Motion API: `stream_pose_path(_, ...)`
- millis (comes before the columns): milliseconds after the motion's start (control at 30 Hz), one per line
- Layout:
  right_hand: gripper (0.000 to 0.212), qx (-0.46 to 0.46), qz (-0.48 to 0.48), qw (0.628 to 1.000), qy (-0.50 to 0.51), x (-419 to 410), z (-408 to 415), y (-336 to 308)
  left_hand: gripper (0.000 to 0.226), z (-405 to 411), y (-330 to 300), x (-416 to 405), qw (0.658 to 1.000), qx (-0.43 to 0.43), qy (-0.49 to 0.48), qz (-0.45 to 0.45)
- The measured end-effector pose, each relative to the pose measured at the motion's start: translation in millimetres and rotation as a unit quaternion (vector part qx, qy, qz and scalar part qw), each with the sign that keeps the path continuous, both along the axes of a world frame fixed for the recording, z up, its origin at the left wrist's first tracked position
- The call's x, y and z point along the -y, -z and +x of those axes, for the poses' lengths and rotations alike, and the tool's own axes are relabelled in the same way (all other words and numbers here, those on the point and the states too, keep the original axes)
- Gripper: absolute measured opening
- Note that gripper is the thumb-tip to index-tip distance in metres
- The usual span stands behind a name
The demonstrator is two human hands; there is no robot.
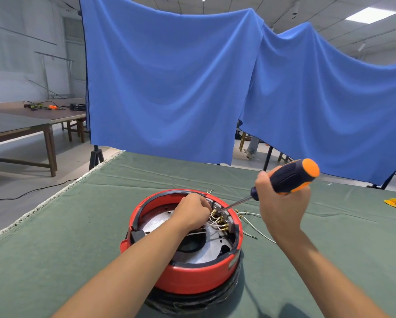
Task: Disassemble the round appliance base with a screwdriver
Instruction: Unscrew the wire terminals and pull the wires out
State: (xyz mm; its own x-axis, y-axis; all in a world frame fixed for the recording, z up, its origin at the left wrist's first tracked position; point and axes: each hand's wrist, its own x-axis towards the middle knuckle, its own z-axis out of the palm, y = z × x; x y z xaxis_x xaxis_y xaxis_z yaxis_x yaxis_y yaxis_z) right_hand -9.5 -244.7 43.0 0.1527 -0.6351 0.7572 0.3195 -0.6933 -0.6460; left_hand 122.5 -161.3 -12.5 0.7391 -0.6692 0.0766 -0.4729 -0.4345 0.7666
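1. Here the base (pixel 185 246), a round red plastic shell over a dull metal plate, sits near the middle of the green cloth (pixel 77 226), open side up so the terminals show.
2. The left hand (pixel 192 211) curls over the white wires (pixel 212 220), probably holding them clear of the tip.
3. The right hand (pixel 282 203) grips the screwdriver (pixel 284 180) by its ribbed black-and-orange handle, the slim steel shaft slanting down-left to the brass terminals (pixel 222 222) at the far right rim.

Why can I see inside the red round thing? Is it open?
Open. The red base has no cover on top, so its silver plate and white wires show.
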Motion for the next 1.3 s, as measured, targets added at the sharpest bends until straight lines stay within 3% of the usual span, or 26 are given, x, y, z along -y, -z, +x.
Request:
stream_pose_path(433,0.009,0.007,-0.041,0.999,-0.024,-7.0,-5.2,-1.9,0.03,-0.3,-0.7,-0.3,1.0,-0.01,0.002,-0.005)
stream_pose_path(733,0.026,-0.019,-0.121,0.992,-0.035,-10.0,-1.2,3.6,0.03,-1.0,-1.1,-0.5,1.0,-0.005,0.0,0.0)
stream_pose_path(1000,0.016,-0.038,-0.044,0.998,0.001,2.8,15.7,-20.6,0.028,0.5,1.0,0.5,1.0,-0.003,-0.002,0.001)
stream_pose_path(1133,0.031,-0.043,0.005,0.999,0.016,15.9,21.3,-30.7,0.027,1.2,1.8,0.8,1.0,-0.003,-0.003,0.001)
stream_pose_path(1300,0.02,-0.046,0.048,0.998,0.016,31.6,24.2,-34.9,0.029,1.0,2.4,1.9,1.0,0.005,-0.001,0.0)
